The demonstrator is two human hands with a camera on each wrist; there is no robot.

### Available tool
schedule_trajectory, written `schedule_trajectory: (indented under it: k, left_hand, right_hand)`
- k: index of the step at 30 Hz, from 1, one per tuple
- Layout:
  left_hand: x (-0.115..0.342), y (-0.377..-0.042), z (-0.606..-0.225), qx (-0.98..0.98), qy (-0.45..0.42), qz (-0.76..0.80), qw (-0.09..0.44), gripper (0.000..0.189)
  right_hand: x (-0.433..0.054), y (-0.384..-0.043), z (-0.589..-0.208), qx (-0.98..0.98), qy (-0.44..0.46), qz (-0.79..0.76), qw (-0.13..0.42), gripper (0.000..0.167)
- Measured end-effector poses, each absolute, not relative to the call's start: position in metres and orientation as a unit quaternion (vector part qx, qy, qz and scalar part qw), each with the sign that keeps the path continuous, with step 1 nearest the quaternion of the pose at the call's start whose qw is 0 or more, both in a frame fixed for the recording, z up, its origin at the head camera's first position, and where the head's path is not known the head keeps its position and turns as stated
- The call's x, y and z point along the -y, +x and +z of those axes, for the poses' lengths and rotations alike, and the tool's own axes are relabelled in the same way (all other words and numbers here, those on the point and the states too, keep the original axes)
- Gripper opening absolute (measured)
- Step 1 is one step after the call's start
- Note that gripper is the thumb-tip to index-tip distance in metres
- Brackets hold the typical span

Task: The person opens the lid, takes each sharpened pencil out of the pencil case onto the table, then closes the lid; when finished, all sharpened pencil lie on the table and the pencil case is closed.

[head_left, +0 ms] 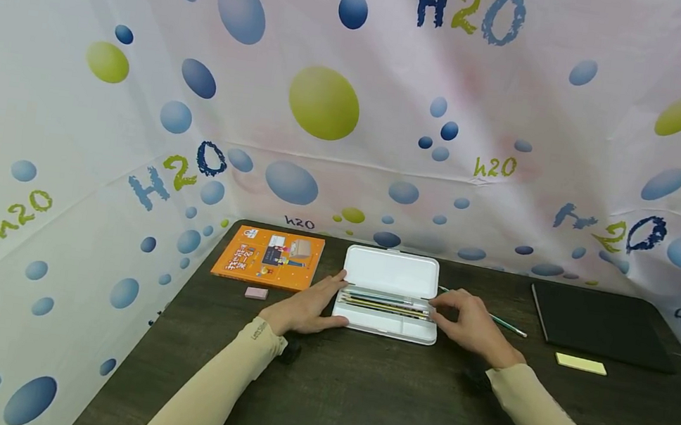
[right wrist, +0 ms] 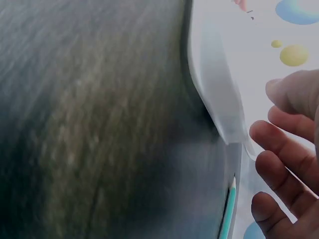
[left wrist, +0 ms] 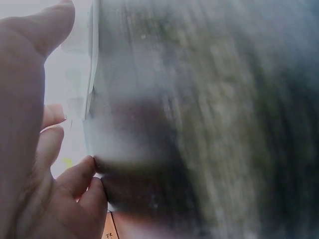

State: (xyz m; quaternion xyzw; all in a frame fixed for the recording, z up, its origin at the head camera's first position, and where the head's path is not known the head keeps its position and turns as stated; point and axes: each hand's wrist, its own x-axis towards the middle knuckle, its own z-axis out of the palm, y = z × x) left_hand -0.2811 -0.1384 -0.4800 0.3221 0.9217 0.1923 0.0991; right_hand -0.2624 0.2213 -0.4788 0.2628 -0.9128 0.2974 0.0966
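A white pencil case (head_left: 374, 322) lies on the dark table with its lid (head_left: 392, 271) raised at the back. Several pencils (head_left: 385, 306) lie lengthwise in its rear compartment. My left hand (head_left: 305, 307) rests along the case's left side, fingers extended and fingertips at the edge. At the opposite end is my right hand (head_left: 471, 323), its fingers relaxed and right by the case's right edge. In the right wrist view nothing shows between those fingers (right wrist: 271, 169). A green pencil (head_left: 509, 326) lies on the table behind the right hand, partly hidden by it.
An orange book (head_left: 271, 258) lies at the back left, with a pink eraser (head_left: 256, 293) in front of it. To the right are a black flat pad (head_left: 601, 325) and a yellow sticky-note pad (head_left: 581, 363). A printed sheet (head_left: 387, 140) hangs behind the table.
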Motion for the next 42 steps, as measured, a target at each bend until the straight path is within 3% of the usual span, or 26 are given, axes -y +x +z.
schedule_trajectory:
  k: [21, 42]
  left_hand:
    - [0.138, -0.281, -0.480, -0.922, 0.321, 0.193, 0.100, 0.083]
    - [0.137, -0.280, -0.479, -0.923, 0.321, 0.189, 0.101, 0.080]
  right_hand:
    - [-0.209, -0.259, -0.492, 0.922, 0.293, 0.231, 0.106, 0.023]
    - [-0.210, -0.262, -0.490, 0.916, 0.294, 0.262, 0.079, 0.012]
